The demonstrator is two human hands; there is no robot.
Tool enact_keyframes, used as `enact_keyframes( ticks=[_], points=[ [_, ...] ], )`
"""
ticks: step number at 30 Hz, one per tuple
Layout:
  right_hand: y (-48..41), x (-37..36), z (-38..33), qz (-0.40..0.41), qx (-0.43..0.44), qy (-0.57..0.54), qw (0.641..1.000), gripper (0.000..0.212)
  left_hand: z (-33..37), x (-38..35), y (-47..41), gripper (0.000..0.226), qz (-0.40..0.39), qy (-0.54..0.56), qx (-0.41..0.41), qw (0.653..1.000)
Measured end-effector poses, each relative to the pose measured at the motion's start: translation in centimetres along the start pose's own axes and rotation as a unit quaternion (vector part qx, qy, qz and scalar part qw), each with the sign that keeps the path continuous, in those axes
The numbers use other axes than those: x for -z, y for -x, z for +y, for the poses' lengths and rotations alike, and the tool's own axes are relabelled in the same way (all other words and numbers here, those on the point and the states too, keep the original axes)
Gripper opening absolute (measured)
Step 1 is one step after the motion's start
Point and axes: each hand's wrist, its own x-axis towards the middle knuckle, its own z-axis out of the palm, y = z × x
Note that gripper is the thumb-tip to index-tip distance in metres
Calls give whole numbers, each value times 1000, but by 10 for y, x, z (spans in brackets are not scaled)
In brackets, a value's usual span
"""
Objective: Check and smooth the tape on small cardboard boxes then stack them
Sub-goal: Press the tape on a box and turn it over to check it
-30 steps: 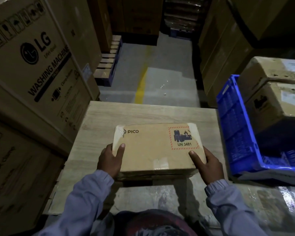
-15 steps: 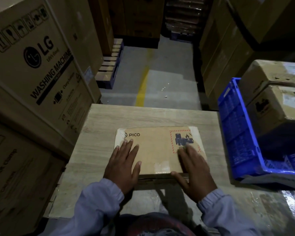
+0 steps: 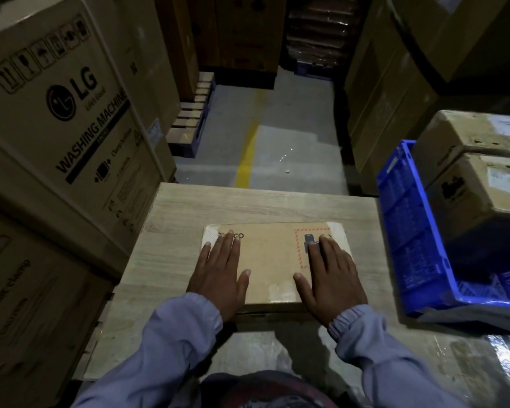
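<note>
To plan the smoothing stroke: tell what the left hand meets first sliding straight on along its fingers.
Probably only the far edge of the small box, then bare tabletop; nothing else blocks the left hand.

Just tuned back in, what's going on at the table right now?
A person has both hands flat on a small cardboard box lying on the wooden table. The left hand covers the logo end, the right hand the red-bordered label, fingers straight, as if smoothing. A tape patch shows at the near edge between them. A blue crate holding larger boxes stands to the right.
</note>
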Motion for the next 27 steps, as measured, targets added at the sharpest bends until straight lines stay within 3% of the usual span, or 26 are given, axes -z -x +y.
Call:
enact_keyframes(
  ticks=[10, 14, 20, 24, 27],
  points=[
    [-30, 16, 7, 5, 18, -20, 1000, 64, -9, 9, -28, 78, -5, 6, 12, 1000],
    [-38, 0, 8, -56, 12, 27, 998, 80, -13, -4, -35, 80, 2, 10, 25, 1000],
    [-37, -5, 10, -42, 14, 18, 999, 80, -13, -4, -33, 78, 16, 19, 20, 999],
    [-36, 2, 12, -30, 15, -30, 999, 74, -15, -3, -34, 78, 14, 30, 18, 999],
    [-33, 15, 14, 16, -12, -148, 989, 56, -19, -4, -31, 77, 22, 64, 16, 998]
  ],
)
